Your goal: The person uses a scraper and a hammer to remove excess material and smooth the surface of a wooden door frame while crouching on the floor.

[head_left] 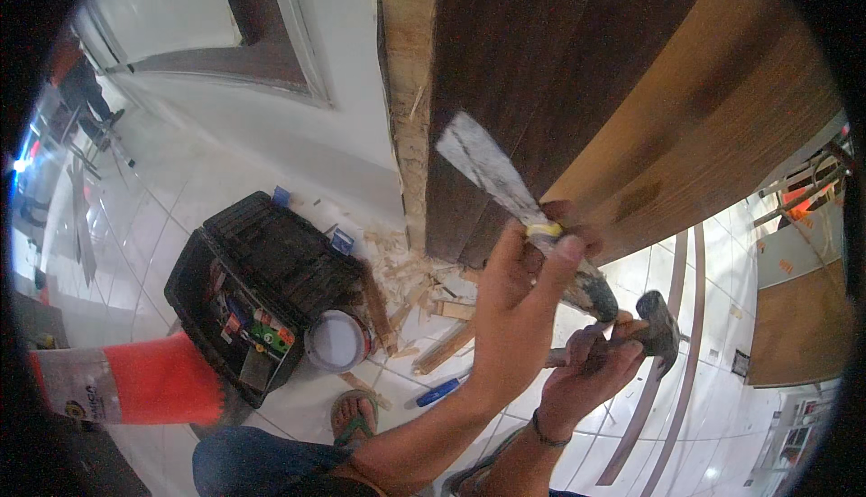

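My left hand (pixel 523 289) is closed around a chisel (pixel 488 168) with a wide flat blade, a yellow band and a dark handle end. The blade tilts up and left in front of a dark brown wooden panel (pixel 514 55), near its raw, chipped edge (pixel 410 136); whether it touches cannot be told. Lower and to the right, my right hand (pixel 591 371) grips a hammer (pixel 664 335) close to its dark metal head. The hammer's handle runs leftward behind my fingers. The hammer head is near the handle end of the chisel.
Wood chips and offcuts (pixel 442 303) litter the tiled floor. An open black toolbox (pixel 280 253), a round white-topped tub (pixel 336 341), an orange cone (pixel 167 375) and a blue-handled tool (pixel 437 393) lie left. Long strips (pixel 672 362) lie right. A person (pixel 81 87) stands far left.
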A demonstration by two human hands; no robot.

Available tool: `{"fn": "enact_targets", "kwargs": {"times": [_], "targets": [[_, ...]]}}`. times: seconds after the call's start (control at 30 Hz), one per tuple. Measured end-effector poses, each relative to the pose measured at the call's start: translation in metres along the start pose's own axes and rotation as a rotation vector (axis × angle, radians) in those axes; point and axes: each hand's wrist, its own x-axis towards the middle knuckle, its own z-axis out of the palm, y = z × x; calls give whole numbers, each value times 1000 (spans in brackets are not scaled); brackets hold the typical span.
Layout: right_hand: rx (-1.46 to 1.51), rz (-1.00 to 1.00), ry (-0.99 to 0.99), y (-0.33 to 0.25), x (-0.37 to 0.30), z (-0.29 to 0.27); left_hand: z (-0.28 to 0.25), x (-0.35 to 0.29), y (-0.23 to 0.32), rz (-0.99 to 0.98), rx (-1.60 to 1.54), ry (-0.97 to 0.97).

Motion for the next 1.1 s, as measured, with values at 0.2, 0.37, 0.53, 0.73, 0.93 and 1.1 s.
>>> {"fn": "enact_targets", "kwargs": {"times": [0.2,0.37,0.53,0.73,0.93,1.1], "targets": [[-41,-21,-149,4,1,-14,-2,-6,1,-91,2,-181],[-59,-163,-142,-3,2,-8,-10,0,19,-122,34,-380],[128,30,120,-21,2,12,-29,8,49,-58,721,-392],[185,115,98,-23,0,2,-78,27,73,190,422,39],[172,24,167,-25,6,0,-61,57,79,513,657,413],[115,-30,101,-11,10,-10,-56,74,86,552,812,373]]}}
